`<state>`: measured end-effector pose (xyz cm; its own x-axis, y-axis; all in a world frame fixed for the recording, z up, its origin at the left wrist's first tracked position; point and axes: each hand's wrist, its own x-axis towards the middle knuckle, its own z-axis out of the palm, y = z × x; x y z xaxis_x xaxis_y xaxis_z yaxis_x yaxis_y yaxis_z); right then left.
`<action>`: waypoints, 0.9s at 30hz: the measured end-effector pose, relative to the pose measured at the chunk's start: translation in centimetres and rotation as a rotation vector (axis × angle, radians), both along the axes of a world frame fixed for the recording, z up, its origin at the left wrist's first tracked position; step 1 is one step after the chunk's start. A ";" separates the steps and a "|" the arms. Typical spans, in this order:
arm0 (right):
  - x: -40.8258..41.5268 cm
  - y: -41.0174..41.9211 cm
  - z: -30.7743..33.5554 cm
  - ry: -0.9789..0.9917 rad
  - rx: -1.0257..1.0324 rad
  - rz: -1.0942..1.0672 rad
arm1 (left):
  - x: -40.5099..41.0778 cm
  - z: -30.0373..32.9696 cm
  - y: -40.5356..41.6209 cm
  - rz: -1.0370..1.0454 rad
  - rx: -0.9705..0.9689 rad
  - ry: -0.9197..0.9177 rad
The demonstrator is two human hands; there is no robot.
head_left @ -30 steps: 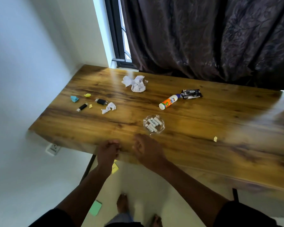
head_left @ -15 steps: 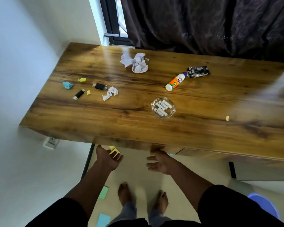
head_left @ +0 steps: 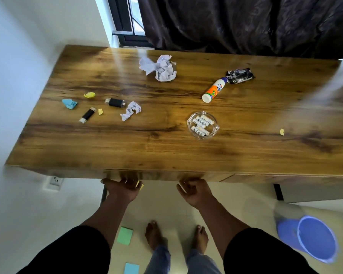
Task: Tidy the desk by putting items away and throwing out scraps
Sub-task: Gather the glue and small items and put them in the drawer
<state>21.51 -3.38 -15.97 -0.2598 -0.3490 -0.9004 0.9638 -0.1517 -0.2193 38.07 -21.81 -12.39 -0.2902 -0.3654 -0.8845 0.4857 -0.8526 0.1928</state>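
Observation:
The wooden desk (head_left: 166,153) carries a large crumpled paper (head_left: 159,68), a small crumpled paper (head_left: 131,110), a glue bottle (head_left: 214,90), a black wrapper (head_left: 240,75) and a glass dish of batteries (head_left: 202,125). Two black USB sticks (head_left: 115,102) (head_left: 87,115) lie at the left among a blue scrap (head_left: 69,103) and yellow scraps (head_left: 89,94). Another yellow scrap (head_left: 282,131) lies at the right. My left hand (head_left: 123,189) reaches palm-up to the lower edge of the drawer front (head_left: 162,175), fingers touching it. My right hand (head_left: 194,191) hangs just below that edge, loosely curled and holding nothing.
A blue bucket (head_left: 313,238) stands on the floor at the right. Sticky notes lie on the floor: green (head_left: 124,235), blue (head_left: 131,268) and yellow (head_left: 140,185) behind my left hand. A wall outlet (head_left: 54,181) sits low on the left. Dark curtain hangs behind the desk.
Both hands dropped off the desktop's front edge, turned palm-up below it, and have now risen to the drawer front's lower edge. The view tilted down, revealing the bucket.

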 end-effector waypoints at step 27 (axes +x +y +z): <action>8.4 6.3 3.7 0.380 0.165 1.188 | 11.2 2.8 10.9 -1.193 -1.183 -1.239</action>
